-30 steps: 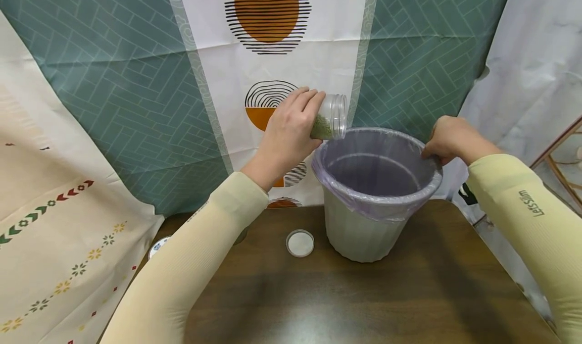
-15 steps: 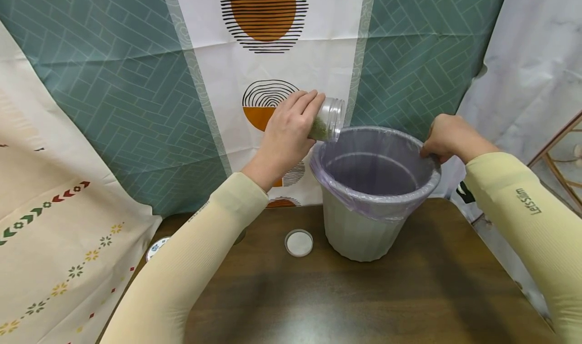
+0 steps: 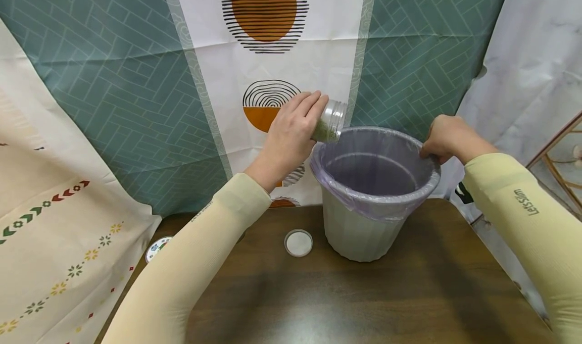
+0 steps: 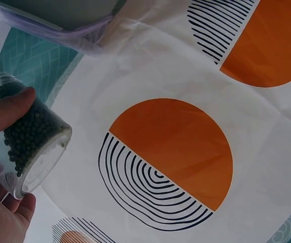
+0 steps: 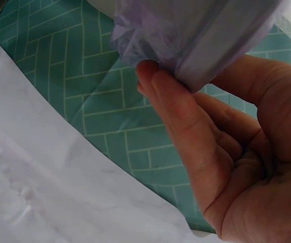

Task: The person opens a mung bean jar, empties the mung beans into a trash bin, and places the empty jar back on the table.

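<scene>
- Your left hand [image 3: 291, 127] is holding the clear jar [image 3: 335, 115]: thumb and fingers are curling round its body, parted only as far as its width.
- Your right hand [image 3: 447, 137] is pinching the right rim of the bin [image 3: 364, 238], liner [image 3: 377, 211] included; thumb and fingers are standing apart by little more than the rim's thickness.
- The relation to be watching is jar mouth to bin rim. The jar is lying nearly on its side, its long axis running left to right, its mouth facing right and dipping slightly, its base pointing back left.
- That mouth is sitting at the bin's left far rim, above it as you are looking down; whether glass is touching rim, you cannot tell.
- Green beans [image 4: 31, 131] are filling part of the jar and resting along its lower side; none are showing in the air.
- Your left hand is the one having the jar; your right is staying across the bin's mouth, well apart from it.
- The bin is standing upright on the table [image 3: 364, 303], with a small white disc [image 3: 298, 243] lying just to its left.
</scene>
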`<state>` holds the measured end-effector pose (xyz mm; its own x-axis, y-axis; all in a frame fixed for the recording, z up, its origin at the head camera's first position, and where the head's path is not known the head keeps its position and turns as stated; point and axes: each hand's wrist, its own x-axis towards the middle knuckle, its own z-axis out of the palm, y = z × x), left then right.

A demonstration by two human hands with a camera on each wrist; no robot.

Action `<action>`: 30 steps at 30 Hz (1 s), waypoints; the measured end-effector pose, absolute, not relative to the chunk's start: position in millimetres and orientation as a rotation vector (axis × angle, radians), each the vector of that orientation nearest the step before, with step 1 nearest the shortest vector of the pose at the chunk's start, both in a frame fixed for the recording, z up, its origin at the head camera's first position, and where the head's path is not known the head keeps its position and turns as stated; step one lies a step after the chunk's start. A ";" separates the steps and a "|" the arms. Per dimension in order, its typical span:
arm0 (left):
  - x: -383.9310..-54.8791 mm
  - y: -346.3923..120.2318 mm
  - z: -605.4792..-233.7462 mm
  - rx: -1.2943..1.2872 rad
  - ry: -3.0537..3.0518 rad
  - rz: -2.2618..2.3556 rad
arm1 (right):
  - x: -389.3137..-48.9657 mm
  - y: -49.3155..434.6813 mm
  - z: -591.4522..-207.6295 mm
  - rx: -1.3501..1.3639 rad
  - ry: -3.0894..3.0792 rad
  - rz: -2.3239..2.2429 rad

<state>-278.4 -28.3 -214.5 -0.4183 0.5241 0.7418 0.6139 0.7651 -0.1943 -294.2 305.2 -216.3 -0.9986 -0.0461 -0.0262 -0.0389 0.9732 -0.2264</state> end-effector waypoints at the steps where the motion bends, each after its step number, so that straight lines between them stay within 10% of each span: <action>1: -278.9 -28.0 -215.0 -0.848 -2.107 -0.131 | -293.9 305.1 -216.2 -0.066 3.090 -0.346; 30: -280.8 -24.7 -214.9 -0.872 -2.101 -0.116 | -291.2 303.8 -215.9 -0.043 3.102 -0.318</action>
